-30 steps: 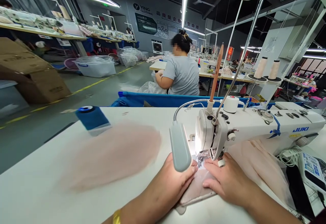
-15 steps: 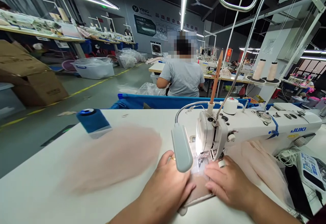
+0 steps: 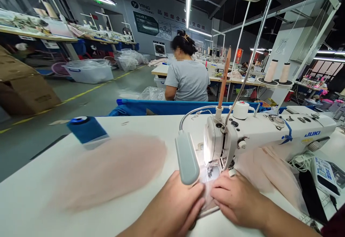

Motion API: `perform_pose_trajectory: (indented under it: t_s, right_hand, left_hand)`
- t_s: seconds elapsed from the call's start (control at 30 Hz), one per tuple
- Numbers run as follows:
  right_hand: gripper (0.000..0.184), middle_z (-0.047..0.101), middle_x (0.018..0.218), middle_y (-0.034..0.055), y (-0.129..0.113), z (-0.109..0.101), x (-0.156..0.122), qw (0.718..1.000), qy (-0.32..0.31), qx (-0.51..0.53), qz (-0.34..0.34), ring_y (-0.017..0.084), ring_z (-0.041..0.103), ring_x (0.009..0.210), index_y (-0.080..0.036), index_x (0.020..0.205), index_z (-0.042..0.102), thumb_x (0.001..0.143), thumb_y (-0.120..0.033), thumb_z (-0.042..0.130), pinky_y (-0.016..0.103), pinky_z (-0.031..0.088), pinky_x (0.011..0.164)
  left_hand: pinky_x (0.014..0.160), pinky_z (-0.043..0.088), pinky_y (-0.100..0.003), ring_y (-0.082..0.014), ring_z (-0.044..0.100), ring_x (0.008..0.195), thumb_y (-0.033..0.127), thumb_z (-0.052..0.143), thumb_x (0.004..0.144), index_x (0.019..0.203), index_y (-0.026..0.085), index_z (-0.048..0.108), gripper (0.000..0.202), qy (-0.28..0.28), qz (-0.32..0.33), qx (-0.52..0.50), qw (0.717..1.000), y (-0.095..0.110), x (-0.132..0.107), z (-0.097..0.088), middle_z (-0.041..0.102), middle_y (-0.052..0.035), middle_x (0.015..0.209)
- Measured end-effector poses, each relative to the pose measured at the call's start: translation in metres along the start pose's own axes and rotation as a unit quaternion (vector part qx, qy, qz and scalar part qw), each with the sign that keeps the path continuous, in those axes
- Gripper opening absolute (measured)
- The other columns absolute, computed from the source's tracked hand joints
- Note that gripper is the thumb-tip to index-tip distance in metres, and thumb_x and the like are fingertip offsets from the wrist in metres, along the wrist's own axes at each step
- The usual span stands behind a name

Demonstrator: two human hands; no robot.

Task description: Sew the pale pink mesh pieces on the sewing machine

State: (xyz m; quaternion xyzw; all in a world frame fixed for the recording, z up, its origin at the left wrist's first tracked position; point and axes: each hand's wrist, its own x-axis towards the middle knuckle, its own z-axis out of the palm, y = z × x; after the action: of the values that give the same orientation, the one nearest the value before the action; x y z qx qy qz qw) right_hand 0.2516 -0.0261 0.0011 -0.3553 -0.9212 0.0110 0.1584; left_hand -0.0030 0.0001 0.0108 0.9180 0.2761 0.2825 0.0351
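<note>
Honestly, I must be careful here, because the pale pink piece of fabric (image 3: 208,201) lies flat between my hands, just before the presser foot (image 3: 210,172) of the sewing machine (image 3: 258,132). On my left hand (image 3: 176,199) the fingers are bent and close together at its left edge; on my right hand (image 3: 237,197) they are also together, at its right side. Whether they pinch the cloth or only press it, I cannot tell. I think such thin material could wrinkle or turn crooked, if one hand would pull more than the other. A fingertip could be hurt, if it would slide forward under the needle. The lamp head (image 3: 188,159) hangs over my left hand and may hide a fold from me. The sheer fabric (image 3: 269,172) beyond my right hand could drag, if it is joined to this piece
</note>
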Motion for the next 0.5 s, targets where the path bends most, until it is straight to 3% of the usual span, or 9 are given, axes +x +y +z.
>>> perform_pose_trajectory:
  t_s: [0.13,0.27,0.37,0.5]
  right_hand:
    - [0.014,0.078,0.122,0.0076,0.002,0.003,-0.005,1.0,0.002,-0.006,0.004,0.027,0.065,0.109,-0.024,0.106,0.068,0.099,-0.012,0.064,0.04,0.051,0.096]
    - [0.012,0.077,0.113,0.0068,0.002,0.003,-0.008,1.0,0.007,-0.012,0.016,0.028,0.064,0.108,-0.024,0.104,0.068,0.1,-0.013,0.067,0.04,0.049,0.096]
    - [0.012,0.077,0.11,0.0063,0.002,0.004,-0.008,1.0,0.012,-0.012,0.016,0.028,0.063,0.107,-0.024,0.104,0.067,0.1,-0.013,0.068,0.04,0.048,0.094]
    - [0.013,0.077,0.107,0.0059,0.001,0.003,-0.007,1.0,0.01,-0.018,0.017,0.027,0.063,0.104,-0.024,0.102,0.067,0.101,-0.011,0.064,0.04,0.047,0.091]
  left_hand:
    - [0.063,0.045,-0.035,-0.0234,0.058,0.072,0.012,0.043,0.102,0.072,0.023,0.056,0.034,0.036,0.038,0.016,0.999,-0.009,-0.006,0.02,0.066,-0.0073,0.082]
    - [0.06,0.036,-0.036,-0.0216,0.049,0.065,0.01,0.043,0.101,0.075,0.023,0.059,0.033,0.068,0.068,0.011,0.995,-0.009,-0.009,0.038,0.061,-0.0044,0.075]
    - [0.061,0.032,-0.037,-0.0214,0.045,0.063,0.009,0.041,0.103,0.072,0.023,0.06,0.039,0.099,0.078,0.032,0.991,-0.009,-0.009,0.043,0.059,-0.0043,0.074]
    - [0.064,0.035,-0.037,-0.0235,0.048,0.068,0.011,0.041,0.106,0.076,0.023,0.065,0.04,0.099,0.063,0.028,0.993,-0.009,-0.009,0.041,0.061,-0.0054,0.078]
